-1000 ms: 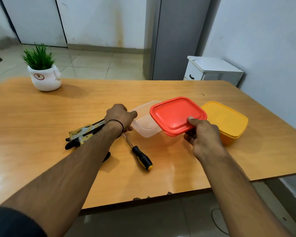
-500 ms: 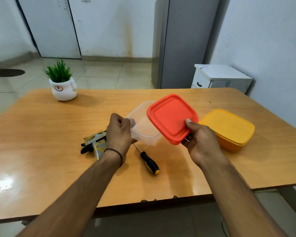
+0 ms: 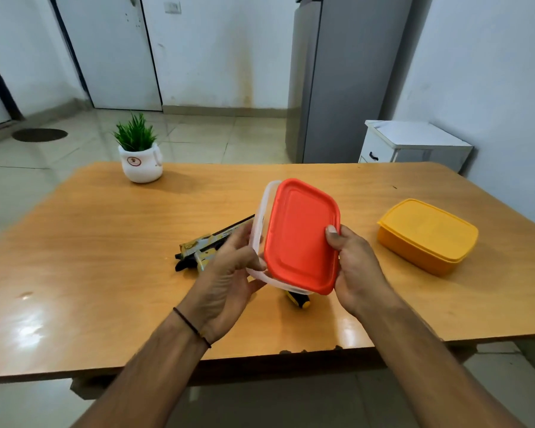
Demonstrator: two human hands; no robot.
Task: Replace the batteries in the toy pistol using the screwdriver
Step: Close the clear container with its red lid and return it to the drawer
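Left hand [image 3: 229, 273] curls its fingers round the near left edge of a clear container [image 3: 259, 223], holding it up off the worktop [image 3: 105, 242] and tipped so that its top faces the camera. Right hand [image 3: 355, 267] grips a red lid [image 3: 300, 236] by its right side, thumb pressed on the front face and fingers wrapped behind. The lid lies against the mouth of the container but sits shifted to the right, so a strip of clear rim shows along its left and lower edges; whether it is snapped on cannot be told. Behind the left hand, the toy pistol [image 3: 204, 245] lies flat on the worktop, partly hidden by the fingers and the container. Below the lifted container, only the black-and-yellow handle end of the screwdriver [image 3: 297, 299] shows, lying on the worktop. A closed yellow box [image 3: 426, 236] sits well to the right, and a potted plant [image 3: 141, 162] stands near the far left edge.
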